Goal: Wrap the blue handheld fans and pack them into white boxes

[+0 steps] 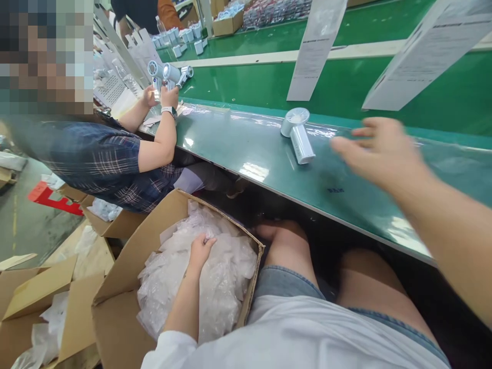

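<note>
Fingers of the right hand (392, 156) are loose and parted in the head view, with a visible gap and no object between them; the hand is blurred above the green worktop (242, 136). Just beside it, on the person's left, a pale handheld fan (302, 145) lies on that worktop, its round head toward the far side and its handle toward the person — hand and fan do not touch. The left hand (200, 251) is down in an open cardboard carton (125, 261), over a heap of clear plastic bags (226, 271). Its fingertips are drawn close together at the heap, but I cannot tell whether they pinch a bag. Beyond the worktop, two white printed boxes (313, 56) stand near the green belt (346, 77). To the left sits a co-worker in a plaid shirt (103, 154), both hands raised near similar fans (171, 74). More cartons (82, 300) with plastic inside stand on the left, and farther back are rows of pale parts (188, 35).
</note>
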A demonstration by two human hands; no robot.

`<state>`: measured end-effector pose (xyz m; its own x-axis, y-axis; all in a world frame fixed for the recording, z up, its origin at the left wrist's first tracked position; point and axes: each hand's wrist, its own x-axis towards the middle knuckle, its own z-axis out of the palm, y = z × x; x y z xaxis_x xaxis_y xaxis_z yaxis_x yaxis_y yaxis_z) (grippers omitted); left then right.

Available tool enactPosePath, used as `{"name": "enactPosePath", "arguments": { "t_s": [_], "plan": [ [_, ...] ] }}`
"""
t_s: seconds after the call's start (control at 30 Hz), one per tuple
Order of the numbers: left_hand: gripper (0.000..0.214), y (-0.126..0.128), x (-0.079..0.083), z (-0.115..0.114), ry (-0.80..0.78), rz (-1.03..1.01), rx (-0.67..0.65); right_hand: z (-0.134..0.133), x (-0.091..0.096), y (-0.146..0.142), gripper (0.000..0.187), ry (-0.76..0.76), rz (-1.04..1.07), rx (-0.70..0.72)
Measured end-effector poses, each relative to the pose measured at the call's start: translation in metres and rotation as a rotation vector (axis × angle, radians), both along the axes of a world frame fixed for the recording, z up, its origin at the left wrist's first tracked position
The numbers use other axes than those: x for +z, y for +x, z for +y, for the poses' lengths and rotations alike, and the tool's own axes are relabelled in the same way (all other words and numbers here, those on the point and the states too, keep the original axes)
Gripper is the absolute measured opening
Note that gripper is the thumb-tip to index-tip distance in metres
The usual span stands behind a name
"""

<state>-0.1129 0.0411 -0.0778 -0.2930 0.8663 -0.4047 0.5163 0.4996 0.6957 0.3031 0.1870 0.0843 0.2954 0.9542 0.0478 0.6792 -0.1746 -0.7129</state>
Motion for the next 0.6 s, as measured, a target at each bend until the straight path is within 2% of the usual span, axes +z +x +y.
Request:
{"name": "enactPosePath", "arguments": {
  "t_s": [0.07, 0.1, 0.2, 0.27, 0.33, 0.4, 0.43, 0.5, 0.6],
  "plan": [
    [0.027, 0.013, 0.016, -0.015, 0.026, -0.122, -0.011, 0.024, -0.003, -0.034, 0.098, -0.067, -0.038, 0.013],
    [0.03, 0.02, 0.023, -0.024, 0.028, -0.185, -0.012, 0.036, -0.005, -0.048, 0.099, -0.104, -0.054, 0.027],
    [0.036, 0.04, 0.033, -0.046, 0.028, -0.337, 0.034, 0.058, -0.007, -0.07, 0.071, -0.124, -0.034, 0.016],
    [0.039, 0.053, 0.036, -0.056, 0.05, -0.394, 0.094, 0.054, -0.003, -0.066, 0.053, -0.137, 0.186, 0.016],
    [0.039, 0.065, 0.039, -0.06, 0.091, -0.448, 0.167, 0.032, 0.003, -0.059, 0.04, -0.193, 0.487, 0.082],
    [0.037, 0.079, 0.043, -0.061, 0.147, -0.534, 0.22, -0.009, 0.005, -0.055, 0.037, -0.292, 0.798, 0.25],
    [0.035, 0.085, 0.045, -0.06, 0.173, -0.577, 0.228, -0.034, 0.002, -0.057, 0.042, -0.372, 1.006, 0.383],
    [0.029, 0.098, 0.05, -0.058, 0.207, -0.617, 0.196, -0.088, -0.012, -0.066, 0.06, -0.586, 1.363, 0.603],
    [0.022, 0.114, 0.054, -0.056, 0.252, -0.581, 0.119, -0.157, -0.047, -0.088, 0.05, -0.882, 1.512, 0.716]
  ]
}}
